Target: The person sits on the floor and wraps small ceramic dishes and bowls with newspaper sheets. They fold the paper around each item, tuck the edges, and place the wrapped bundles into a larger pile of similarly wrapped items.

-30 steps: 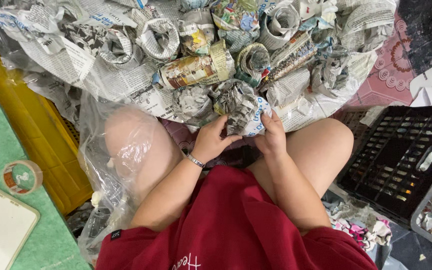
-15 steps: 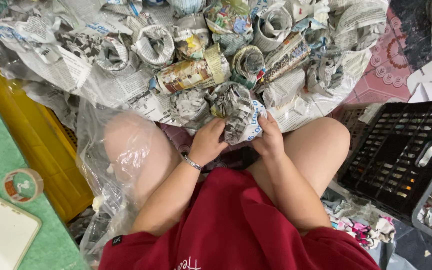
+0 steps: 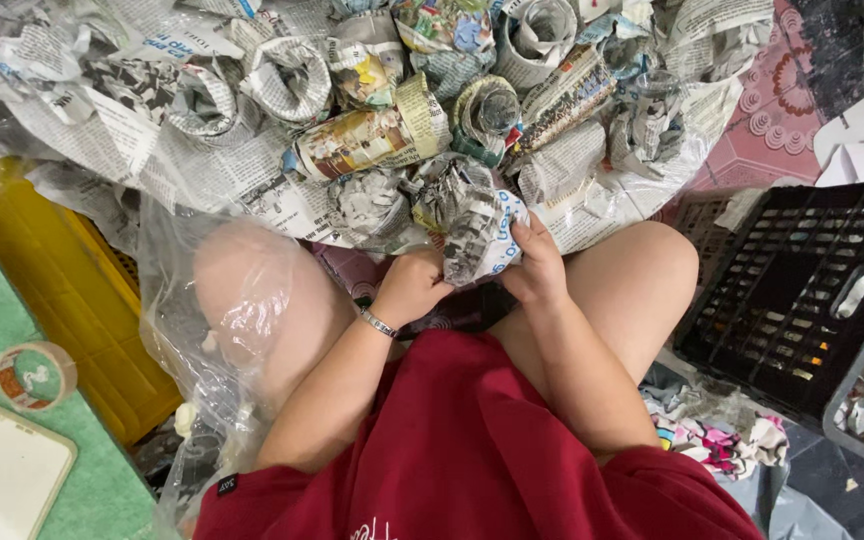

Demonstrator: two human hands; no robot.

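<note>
- both hands, left hand (image 3: 412, 288) and right hand (image 3: 534, 268), are clenching a newspaper-wrapped bundle (image 3: 472, 225), wrapping in progress.
- next, tucking the loose paper ends is likely needing firm thumbs.

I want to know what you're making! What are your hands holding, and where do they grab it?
Both hands hold a crumpled newspaper bundle: the left hand at its lower left side, the right hand at its lower right edge.

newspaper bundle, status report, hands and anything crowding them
Left hand and right hand both gripping newspaper bundle. Bundle held over lap. Pile of wrapped bundles close ahead, touching.
</note>
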